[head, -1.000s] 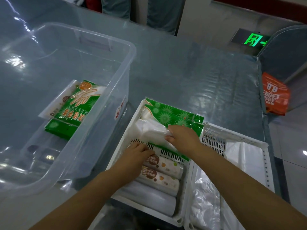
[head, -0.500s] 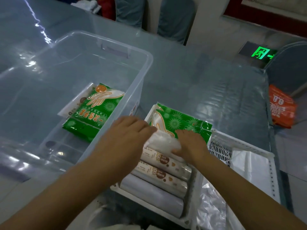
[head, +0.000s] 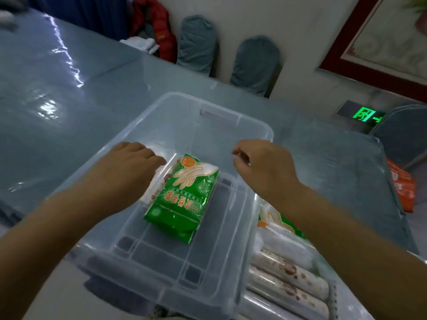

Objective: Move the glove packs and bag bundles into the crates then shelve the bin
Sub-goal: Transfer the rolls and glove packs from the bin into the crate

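Observation:
A clear plastic bin (head: pixel 254 125) sits on the grey-blue table straight ahead. A green glove pack (head: pixel 182 199) lies flat on its floor, on top of a paler pack whose edge shows at its left. My left hand (head: pixel 129 167) hovers over the bin's left side, fingers loose and near the pack, holding nothing. My right hand (head: pixel 261 165) hangs over the bin's right side with fingers curled and nothing in them. At lower right the white crate (head: pixel 332 294) holds rolled bag bundles (head: pixel 288 276) and another green glove pack (head: pixel 279 220).
The glossy table (head: pixel 69 107) stretches away left and back. Two covered chairs (head: pixel 254 63) and a red jacket (head: pixel 159 31) stand along the far wall. An orange bag (head: pixel 402 185) hangs past the table's right edge. A green exit sign (head: pixel 367 114) glows low on the wall.
Both hands left the white crate and the glove pack there and swung left over the clear bin. The view turned left, so the bin now fills the middle.

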### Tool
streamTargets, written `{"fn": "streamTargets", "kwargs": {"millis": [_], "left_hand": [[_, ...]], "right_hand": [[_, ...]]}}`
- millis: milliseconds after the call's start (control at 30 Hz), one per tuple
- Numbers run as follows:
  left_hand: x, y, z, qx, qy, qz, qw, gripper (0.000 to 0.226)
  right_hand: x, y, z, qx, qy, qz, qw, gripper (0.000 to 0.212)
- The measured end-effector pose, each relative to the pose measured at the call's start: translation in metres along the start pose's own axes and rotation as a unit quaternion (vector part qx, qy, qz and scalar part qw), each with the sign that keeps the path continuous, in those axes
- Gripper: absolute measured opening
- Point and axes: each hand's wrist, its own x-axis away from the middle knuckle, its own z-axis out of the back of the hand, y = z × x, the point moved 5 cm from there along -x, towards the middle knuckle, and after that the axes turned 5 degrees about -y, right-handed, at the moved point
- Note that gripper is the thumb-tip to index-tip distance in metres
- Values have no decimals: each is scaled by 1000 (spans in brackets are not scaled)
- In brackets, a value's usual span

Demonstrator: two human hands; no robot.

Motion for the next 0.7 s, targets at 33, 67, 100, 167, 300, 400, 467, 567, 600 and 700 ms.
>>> {"fn": "streamTargets", "kwargs": {"millis": [33,67,100,167,300,400,467,567,600,700], "left_hand": [[1,-13,-3,-10,-3,-9,1000,36],[1,-26,-7,-15,-8,-15,1000,35],[1,-38,-11,-16,-10,-21,1000,34],[0,-59,-20,-11,-18,-38,999,32],[-3,-78,-33,13,-30,-68,997,33],[-1,-81,-41,25,-23,-82,996,33],[0,-84,-47,34,-23,-79,996,33],[0,-86,-52,40,-33,-69,996,32],[-1,-87,-54,33,-41,-67,996,33],[-1,-86,-58,12,-60,-67,996,35]], "right_hand": [[-17,-13,-17,8,-37,0,999,12],[-34,-21,-40,20,-89,-10,996,15],[-49,-27,-65,41,-153,-31,987,19],[-70,-31,-114,93,-274,-79,954,24],[-66,-25,-184,191,-413,-125,882,27],[-43,-14,-218,144,-470,-218,843,33],[-31,-14,-231,31,-435,-293,851,35],[-19,-16,-236,-107,-339,-389,850,35],[-16,-14,-237,-137,-314,-416,842,33],[-11,-11,-235,-201,-282,-483,804,40]]}}
